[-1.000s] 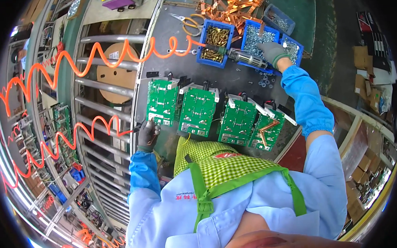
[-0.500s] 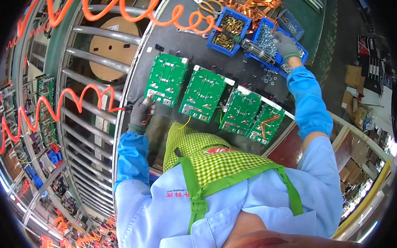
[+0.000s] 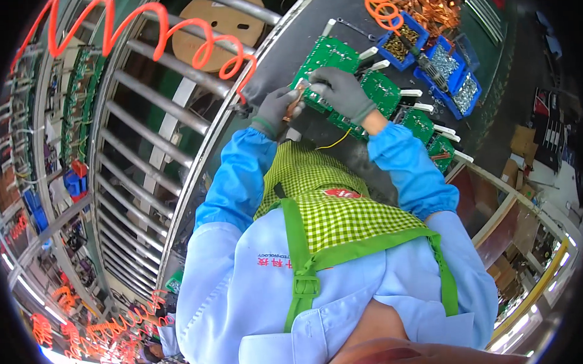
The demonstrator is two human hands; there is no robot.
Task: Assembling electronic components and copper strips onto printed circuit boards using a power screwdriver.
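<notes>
My left hand [image 3: 277, 110], in a grey glove, is closed around a copper strip [image 3: 293, 109] at the near left corner of the leftmost green circuit board [image 3: 329, 57]. My right hand [image 3: 343, 93], gloved too, reaches over that board's near edge. Its fingertips are pinched close to the strip's upper end, and what they hold is too small to make out. To the right, a second green board [image 3: 383, 91] is partly covered by my right hand and wrist. Beyond it lie a third board [image 3: 419, 124] and a fourth board [image 3: 436, 145] with copper pieces on it.
A power screwdriver [image 3: 433, 72] lies across the blue bins. One bin holds brass-coloured screws [image 3: 397, 48], others silver hardware [image 3: 441, 62]. Loose copper pieces [image 3: 427, 9] are heaped behind. A wrench [image 3: 357, 28] lies at the back; a metal roller rack [image 3: 158, 119] runs along the left.
My right hand has come from the silver hardware bin to the leftmost board, beside my left hand. My left hand has brought the copper strip up to the board's corner. The view has shifted.
</notes>
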